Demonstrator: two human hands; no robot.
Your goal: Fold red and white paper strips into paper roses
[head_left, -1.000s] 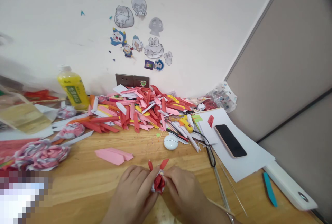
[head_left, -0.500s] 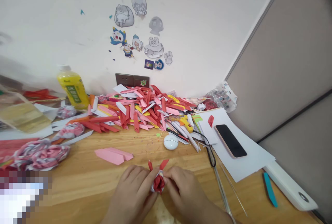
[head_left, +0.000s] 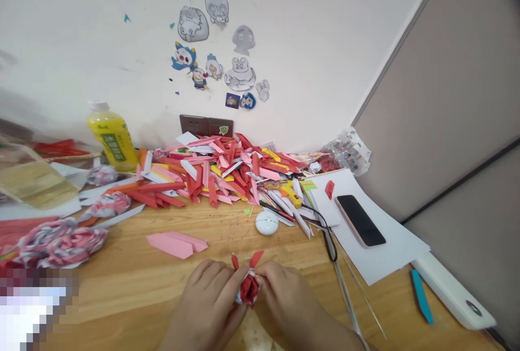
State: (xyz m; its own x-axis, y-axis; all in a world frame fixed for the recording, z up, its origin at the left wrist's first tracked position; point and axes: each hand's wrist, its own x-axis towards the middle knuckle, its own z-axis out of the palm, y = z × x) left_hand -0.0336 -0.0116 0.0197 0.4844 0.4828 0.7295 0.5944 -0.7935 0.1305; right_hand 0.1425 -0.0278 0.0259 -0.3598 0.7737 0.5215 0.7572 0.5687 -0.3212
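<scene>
Low in the middle of the view, a small red and white folded-paper piece (head_left: 248,288) is held between both hands above the wooden table. Two red paper tips stick up from its far side. My left hand (head_left: 213,297) grips it from the left, fingers curled. From the right, my right hand (head_left: 286,297) pinches its edge with thumb and forefinger. Part of the piece is hidden behind the fingers. A folded pink paper strip (head_left: 177,245) lies on the table just beyond my left hand. Past my hands sits a white rounded case (head_left: 267,222).
A heap of folded paper strips (head_left: 215,169) lies along the wall, near a yellow drink bottle (head_left: 114,137). Pink-white woven paper pieces (head_left: 65,242) are at left. At right are a yellow glue gun (head_left: 290,193), a phone (head_left: 361,220) on white sheets (head_left: 371,267) and a teal cutter (head_left: 421,296).
Both hands stay around the paper piece, with only a slight shift of the fingers. The whole view has moved very slightly.
</scene>
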